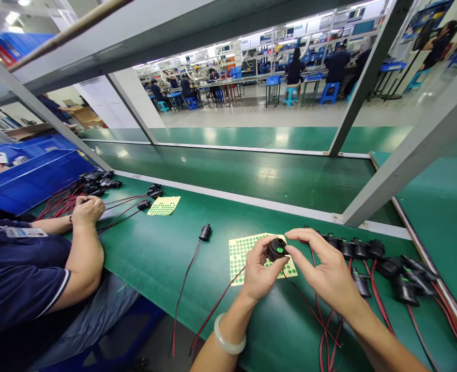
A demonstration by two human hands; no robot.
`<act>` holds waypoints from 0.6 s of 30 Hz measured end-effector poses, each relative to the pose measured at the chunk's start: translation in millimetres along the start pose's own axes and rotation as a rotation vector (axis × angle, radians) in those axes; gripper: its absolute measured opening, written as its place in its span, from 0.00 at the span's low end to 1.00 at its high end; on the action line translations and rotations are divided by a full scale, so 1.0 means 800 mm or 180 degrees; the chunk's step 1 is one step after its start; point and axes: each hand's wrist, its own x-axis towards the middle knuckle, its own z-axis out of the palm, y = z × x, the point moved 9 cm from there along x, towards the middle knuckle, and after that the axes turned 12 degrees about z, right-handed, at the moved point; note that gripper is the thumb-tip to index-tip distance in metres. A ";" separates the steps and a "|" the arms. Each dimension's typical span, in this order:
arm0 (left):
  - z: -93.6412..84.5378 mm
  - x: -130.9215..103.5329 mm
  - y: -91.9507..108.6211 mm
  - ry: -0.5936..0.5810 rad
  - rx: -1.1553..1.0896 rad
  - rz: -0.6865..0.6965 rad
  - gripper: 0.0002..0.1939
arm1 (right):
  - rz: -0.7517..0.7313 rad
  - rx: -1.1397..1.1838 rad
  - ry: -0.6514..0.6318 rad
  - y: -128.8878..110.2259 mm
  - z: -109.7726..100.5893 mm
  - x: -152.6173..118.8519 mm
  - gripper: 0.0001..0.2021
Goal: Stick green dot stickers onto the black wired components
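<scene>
Both hands pinch one black buzzer (277, 249) above the yellow sticker sheet (241, 254) on the green worktop (197, 279) — left hand (260, 273) clamped beneath, right hand (326, 273) fingertips closed at its edge; no writing is legible — only a green dot sticker on its face.

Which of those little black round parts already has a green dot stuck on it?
The black part held between the left hand and right hand, above the sticker sheet. The lone one to the left and the row at right show no dot.
</scene>
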 end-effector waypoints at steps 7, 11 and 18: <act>-0.002 -0.003 0.002 -0.0015 0.0221 0.0311 0.17 | 0.0618 0.0940 -0.0811 0.023 0.041 0.002 0.14; -0.003 -0.002 0.001 -0.0028 0.0155 0.0317 0.18 | 0.0677 0.1008 -0.0868 0.026 0.047 0.003 0.14; -0.004 -0.001 0.000 0.0062 -0.0031 0.0274 0.18 | 0.0412 0.0809 -0.1251 0.021 0.045 -0.001 0.17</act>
